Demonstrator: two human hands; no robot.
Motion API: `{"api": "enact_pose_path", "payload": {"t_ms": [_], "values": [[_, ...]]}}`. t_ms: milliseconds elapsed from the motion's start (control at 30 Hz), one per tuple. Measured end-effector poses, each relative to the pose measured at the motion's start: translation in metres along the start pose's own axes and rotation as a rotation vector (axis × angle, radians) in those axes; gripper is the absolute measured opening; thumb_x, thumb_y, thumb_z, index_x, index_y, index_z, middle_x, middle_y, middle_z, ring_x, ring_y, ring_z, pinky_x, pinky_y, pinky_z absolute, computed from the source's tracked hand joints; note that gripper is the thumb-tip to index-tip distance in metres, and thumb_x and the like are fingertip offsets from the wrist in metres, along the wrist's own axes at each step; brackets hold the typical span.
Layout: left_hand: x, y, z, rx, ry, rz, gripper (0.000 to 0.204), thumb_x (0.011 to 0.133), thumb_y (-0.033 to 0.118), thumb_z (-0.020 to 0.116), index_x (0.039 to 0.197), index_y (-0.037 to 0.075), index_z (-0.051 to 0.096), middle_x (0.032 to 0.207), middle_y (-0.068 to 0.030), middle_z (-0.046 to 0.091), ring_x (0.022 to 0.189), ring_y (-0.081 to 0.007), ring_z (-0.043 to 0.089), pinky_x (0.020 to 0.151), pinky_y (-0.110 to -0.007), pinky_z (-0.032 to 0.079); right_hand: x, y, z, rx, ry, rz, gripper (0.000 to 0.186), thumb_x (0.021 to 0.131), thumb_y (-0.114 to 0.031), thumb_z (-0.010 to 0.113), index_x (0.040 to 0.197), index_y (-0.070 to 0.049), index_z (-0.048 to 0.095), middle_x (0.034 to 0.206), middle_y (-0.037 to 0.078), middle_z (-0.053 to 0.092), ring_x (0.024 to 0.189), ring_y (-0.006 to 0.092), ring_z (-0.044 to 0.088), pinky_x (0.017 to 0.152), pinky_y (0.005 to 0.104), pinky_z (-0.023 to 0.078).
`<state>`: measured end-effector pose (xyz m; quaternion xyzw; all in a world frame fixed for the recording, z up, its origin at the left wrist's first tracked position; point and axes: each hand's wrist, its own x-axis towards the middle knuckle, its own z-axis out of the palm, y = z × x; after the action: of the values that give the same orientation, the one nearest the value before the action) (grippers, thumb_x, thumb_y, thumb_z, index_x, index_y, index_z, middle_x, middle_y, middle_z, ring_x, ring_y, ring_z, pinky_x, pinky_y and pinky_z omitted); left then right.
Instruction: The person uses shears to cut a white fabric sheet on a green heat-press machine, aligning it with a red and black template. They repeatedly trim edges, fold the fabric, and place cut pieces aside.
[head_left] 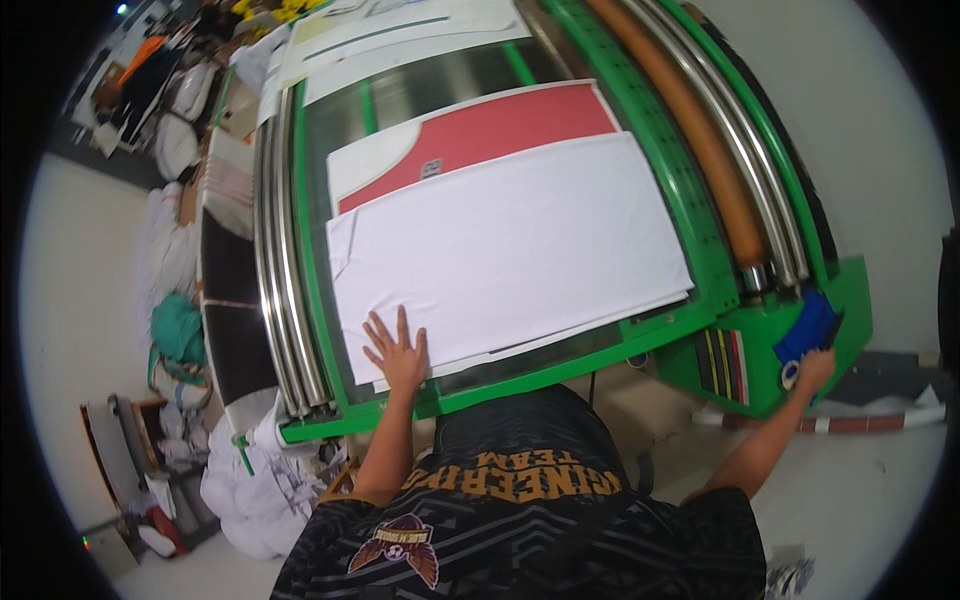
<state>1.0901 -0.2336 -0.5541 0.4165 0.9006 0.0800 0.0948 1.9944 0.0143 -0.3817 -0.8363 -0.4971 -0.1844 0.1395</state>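
My left hand (400, 358) lies flat with its fingers spread on a sheet of white fabric (510, 250), near the sheet's front left corner. Small creases run out from the fingertips. Beneath the white fabric, a red and white printed piece (510, 122) shows along the far side. Out to the right, my right hand (816, 370) is closed beside a blue cloth (808, 326) at the green machine's end housing. A narrow dark thing rises past its fingers, too small to name. Next to that hand is a white ring like a tape roll (790, 375).
The green machine frame (690, 230) surrounds the bed, with steel rollers (285, 250) on the left and a brown roller (700, 140) on the right. White bundles (245, 490) lie on the floor at left. Piled fabrics (180, 120) fill the far left.
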Motion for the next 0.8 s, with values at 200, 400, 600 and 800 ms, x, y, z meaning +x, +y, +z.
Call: {"api": "enact_pose_path", "payload": {"t_ms": [200,400,600,800], "values": [[0.035,-0.010,-0.011,-0.028,0.056,0.011,0.071,0.110,0.056,0.059,0.174,0.031,0.042,0.184,-0.0193,0.022,0.172,-0.0456,0.010,0.129,-0.075,0.015,0.017,-0.006,0.007,-0.089,-0.173,0.088,0.048,0.096,-0.012,0.064,0.139,0.009,0.064,0.133,0.034,0.073,0.122,0.0492,0.072,0.106,0.0566,0.056],[0.161,-0.020,-0.010,-0.061,0.269,0.045,0.056,0.110,0.044,0.064,0.157,0.012,0.060,0.165,-0.0186,0.050,0.156,-0.0411,0.042,0.122,-0.062,0.037,0.037,0.015,-0.009,-0.465,-0.228,0.151,0.052,0.103,-0.022,0.056,0.152,-0.005,0.063,0.150,0.030,0.062,0.132,0.0538,0.065,0.109,0.0617,0.055],[0.279,-0.064,-0.045,-0.186,0.369,-0.200,0.035,0.104,0.031,0.075,0.120,-0.001,0.075,0.129,-0.0189,0.073,0.126,-0.0395,0.065,0.105,-0.050,0.052,0.022,-0.134,-0.048,-0.577,-0.127,0.284,0.054,0.104,-0.033,0.057,0.156,-0.019,0.063,0.152,0.020,0.064,0.134,0.0470,0.066,0.107,0.0664,0.053],[0.339,-0.096,-0.031,-0.441,0.298,-0.424,0.020,0.092,0.017,0.086,0.090,-0.001,0.077,0.086,-0.0180,0.079,0.084,-0.0369,0.076,0.081,-0.047,0.060,0.028,-0.250,-0.033,-0.468,0.090,-0.120,0.048,0.106,-0.046,0.063,0.145,-0.020,0.072,0.146,0.011,0.069,0.130,0.0358,0.070,0.100,0.0589,0.058]]}}
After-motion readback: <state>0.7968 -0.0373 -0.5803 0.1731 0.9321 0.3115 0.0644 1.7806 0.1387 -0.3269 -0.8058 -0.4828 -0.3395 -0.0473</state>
